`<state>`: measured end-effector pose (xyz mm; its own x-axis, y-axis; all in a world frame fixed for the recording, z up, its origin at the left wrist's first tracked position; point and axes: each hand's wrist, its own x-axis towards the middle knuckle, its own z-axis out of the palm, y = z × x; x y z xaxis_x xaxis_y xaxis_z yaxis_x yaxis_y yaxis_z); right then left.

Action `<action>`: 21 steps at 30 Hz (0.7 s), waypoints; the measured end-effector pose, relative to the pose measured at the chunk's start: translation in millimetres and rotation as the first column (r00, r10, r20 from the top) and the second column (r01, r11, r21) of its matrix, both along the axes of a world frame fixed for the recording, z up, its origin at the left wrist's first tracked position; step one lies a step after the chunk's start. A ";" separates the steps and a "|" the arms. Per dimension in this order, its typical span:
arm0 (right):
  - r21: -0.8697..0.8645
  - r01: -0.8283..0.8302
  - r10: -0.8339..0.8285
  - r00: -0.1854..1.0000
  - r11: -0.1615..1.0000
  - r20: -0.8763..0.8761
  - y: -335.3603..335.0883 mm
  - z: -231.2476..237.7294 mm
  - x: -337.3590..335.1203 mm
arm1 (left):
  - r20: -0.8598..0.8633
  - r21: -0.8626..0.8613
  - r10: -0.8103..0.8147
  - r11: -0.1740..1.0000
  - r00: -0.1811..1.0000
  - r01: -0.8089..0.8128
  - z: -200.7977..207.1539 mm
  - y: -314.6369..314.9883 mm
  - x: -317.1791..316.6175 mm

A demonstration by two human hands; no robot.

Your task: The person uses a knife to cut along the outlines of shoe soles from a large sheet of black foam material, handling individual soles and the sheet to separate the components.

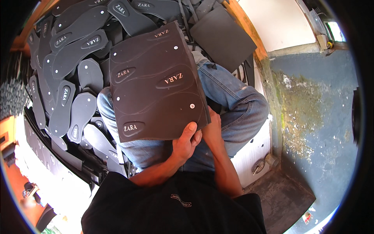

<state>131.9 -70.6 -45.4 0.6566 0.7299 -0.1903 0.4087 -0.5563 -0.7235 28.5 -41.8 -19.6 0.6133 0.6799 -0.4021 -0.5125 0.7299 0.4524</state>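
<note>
A dark foam sole sheet (152,85) rests across my lap, tilted, with several sole outlines, oval pads and small white dots pressed into it. My left hand (186,142) grips its near right corner, the thumb lying on top and the other fingers curled below. Against the sheet's right edge, close to that corner, is my right hand (212,130). Its fingers are curled and partly hidden by the sheet, so I cannot make out what they hold. Below the sheet show my legs in blue jeans (237,101).
Many cut black soles (80,56) lie in a loose pile at the left and far side. A plain dark sheet (224,39) lies beyond my right knee. A stained blue-grey wall (315,105) stands at the right, with a round metal piece (258,167) near its foot.
</note>
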 end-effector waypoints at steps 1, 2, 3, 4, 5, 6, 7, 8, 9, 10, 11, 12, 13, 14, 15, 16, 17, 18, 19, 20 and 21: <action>-0.005 0.006 -0.006 0.999 1.000 -0.047 2.8 -0.7 1.9 | 0.028 0.014 -0.018 1.000 0.999 0.018 0.0 0.9 -0.6; -0.009 0.008 -0.009 0.995 1.000 -0.099 9.0 3.8 3.5 | 0.051 0.030 -0.033 0.999 0.998 0.031 -0.7 2.1 -1.8; -0.014 0.010 -0.012 0.989 1.000 -0.150 14.6 5.5 5.2 | 0.074 0.046 -0.048 0.998 0.996 0.045 -1.4 3.1 -2.8; -0.012 -0.003 0.001 0.987 1.000 -0.159 18.8 2.9 7.0 | 0.064 0.046 -0.043 0.998 0.997 0.040 -2.5 3.2 -3.6; -0.011 -0.012 0.010 0.987 1.000 -0.160 22.3 1.4 10.4 | 0.061 0.045 -0.042 0.998 0.997 0.039 -3.1 2.7 -3.2; -0.010 -0.021 0.019 0.987 1.000 -0.162 25.6 -0.2 13.5 | 0.058 0.044 -0.041 0.998 0.997 0.039 -3.5 2.1 -2.9; -0.018 -0.041 0.039 0.991 0.999 -0.132 28.8 -1.8 16.2 | 0.060 0.032 -0.037 0.999 0.997 0.035 -3.7 1.6 -2.6; -0.026 -0.065 0.062 0.993 0.998 -0.106 32.2 -4.6 18.5 | 0.058 0.021 -0.030 0.999 0.998 0.029 -4.3 1.1 -2.7; -0.034 -0.087 0.085 0.993 0.996 -0.079 36.0 -6.3 20.5 | 0.057 0.010 -0.023 1.000 0.998 0.022 -4.3 0.7 -3.0; -0.052 -0.073 0.066 0.991 0.996 -0.113 40.3 -7.1 22.2 | 0.056 0.006 -0.020 1.000 0.998 0.020 -3.1 0.6 -3.7; -0.068 -0.060 0.050 0.988 0.996 -0.148 45.6 -8.3 23.6 | 0.054 0.004 -0.016 1.000 0.998 0.015 -1.5 1.0 -4.4; -0.084 -0.048 0.032 0.983 0.995 -0.182 50.5 -9.5 24.9 | 0.052 0.003 -0.011 1.000 0.999 0.011 -0.1 1.5 -5.0; -0.087 -0.058 0.042 0.983 0.994 -0.177 55.0 -10.8 26.4 | 0.056 0.000 -0.021 1.000 0.998 0.021 0.9 1.9 -5.5; -0.092 -0.067 0.050 0.984 0.993 -0.171 59.2 -11.5 27.8 | 0.062 -0.003 -0.032 0.999 0.998 0.032 2.3 2.5 -5.9; -0.097 -0.075 0.058 0.985 0.992 -0.165 63.2 -12.3 29.0 | 0.067 -0.006 -0.043 0.999 0.997 0.044 3.2 3.0 -6.6; -0.089 -0.092 0.079 0.987 0.992 -0.143 66.6 -13.2 30.5 | 0.076 -0.003 -0.053 0.999 0.996 0.053 2.5 2.8 -7.8; -0.082 -0.110 0.099 0.988 0.991 -0.120 69.2 -15.0 32.1 | 0.084 -0.002 -0.063 0.998 0.994 0.063 0.6 2.3 -9.2; -0.076 -0.126 0.119 0.988 0.989 -0.097 71.8 -17.3 34.0 | 0.093 -0.001 -0.073 0.997 0.993 0.074 -0.1 2.5 -10.2; -0.086 -0.143 0.134 0.985 0.986 -0.106 74.9 -22.5 37.1 | 0.064 0.014 -0.079 0.997 0.995 0.078 0.6 2.6 -10.5; -0.093 -0.162 0.151 0.982 0.983 -0.114 80.0 -25.6 40.3 | 0.035 0.030 -0.082 0.996 0.996 0.081 3.1 3.1 -9.5; -0.100 -0.179 0.167 0.978 0.979 -0.122 83.7 -27.5 42.8 | 0.006 0.046 -0.085 0.995 0.996 0.084 4.7 3.5 -9.0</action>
<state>174.7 13.1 -72.9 0.4919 0.8010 -0.3413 0.4250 -0.5630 -0.7088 19.5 -38.2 -15.0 0.6724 0.6432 -0.3662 -0.4537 0.7491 0.4826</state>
